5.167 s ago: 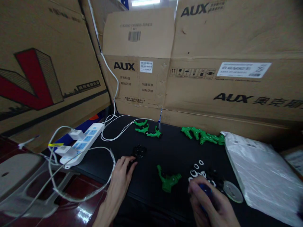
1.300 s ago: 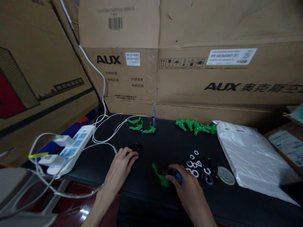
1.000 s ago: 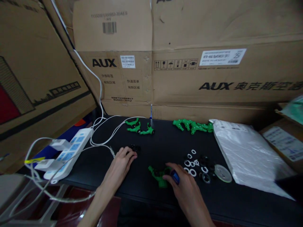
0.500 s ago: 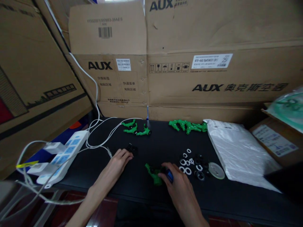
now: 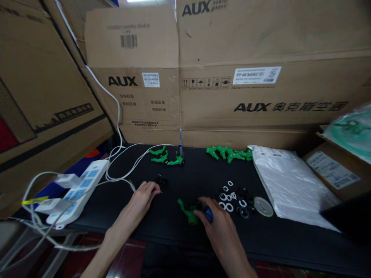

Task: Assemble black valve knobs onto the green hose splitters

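My left hand [image 5: 147,194] has its thumb and fingertips pinched together. Whatever is between them is too small to make out. Just beyond those fingertips lie small black parts [image 5: 161,180] on the black table. My right hand [image 5: 218,219] curls around a blue handle-like object [image 5: 208,214], mostly hidden in the grip. Its thumb and forefinger also close on the right end of a green branched plastic fitting [image 5: 188,213], which rests low on the table. To the right of this hand lie several white rings [image 5: 228,197] and black rings [image 5: 243,212].
Green fittings [image 5: 168,157] lie at the back left, and more green fittings [image 5: 228,153] at the back right. A round clear disc [image 5: 263,207] sits beside a white plastic package [image 5: 290,181]. At left is a power strip [image 5: 78,195] with white cables [image 5: 135,168]. Cardboard boxes [image 5: 208,108] stand behind.
My left hand has drawn back slightly from the small black parts, its fingertips closed. My right hand and the green fitting stay nearly where they were.
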A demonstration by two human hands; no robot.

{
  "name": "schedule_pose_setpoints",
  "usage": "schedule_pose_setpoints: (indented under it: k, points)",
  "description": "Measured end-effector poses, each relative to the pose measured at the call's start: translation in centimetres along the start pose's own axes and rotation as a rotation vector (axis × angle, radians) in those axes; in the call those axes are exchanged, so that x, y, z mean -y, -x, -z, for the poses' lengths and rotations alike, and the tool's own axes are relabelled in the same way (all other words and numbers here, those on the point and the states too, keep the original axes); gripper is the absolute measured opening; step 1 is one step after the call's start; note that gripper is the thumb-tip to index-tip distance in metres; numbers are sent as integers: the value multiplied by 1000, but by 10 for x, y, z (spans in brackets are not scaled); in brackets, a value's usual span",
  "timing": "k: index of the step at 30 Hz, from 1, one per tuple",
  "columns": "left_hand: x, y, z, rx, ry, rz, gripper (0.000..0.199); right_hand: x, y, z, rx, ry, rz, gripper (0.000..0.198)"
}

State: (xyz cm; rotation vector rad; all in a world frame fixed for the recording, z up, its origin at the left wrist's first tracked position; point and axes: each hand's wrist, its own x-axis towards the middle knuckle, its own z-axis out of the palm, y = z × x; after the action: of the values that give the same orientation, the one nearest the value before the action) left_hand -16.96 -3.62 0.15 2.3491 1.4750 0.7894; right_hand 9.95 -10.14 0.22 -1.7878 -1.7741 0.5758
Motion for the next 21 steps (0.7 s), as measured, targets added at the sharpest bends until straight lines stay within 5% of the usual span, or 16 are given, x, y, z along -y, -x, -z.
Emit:
schedule_pose_setpoints:
  k: [7,14,21]
  points:
    - [-31,3,-1,-71,177,132,19,2,8,30,-76,-181,-16,32]
    - [-79,-14,-23,95,412,-7,15,-2,11,62,-74,-336,-118,36]
    - [-97,-28,-36,93,378,-49,17,-8,15,67,-38,-394,-140,36]
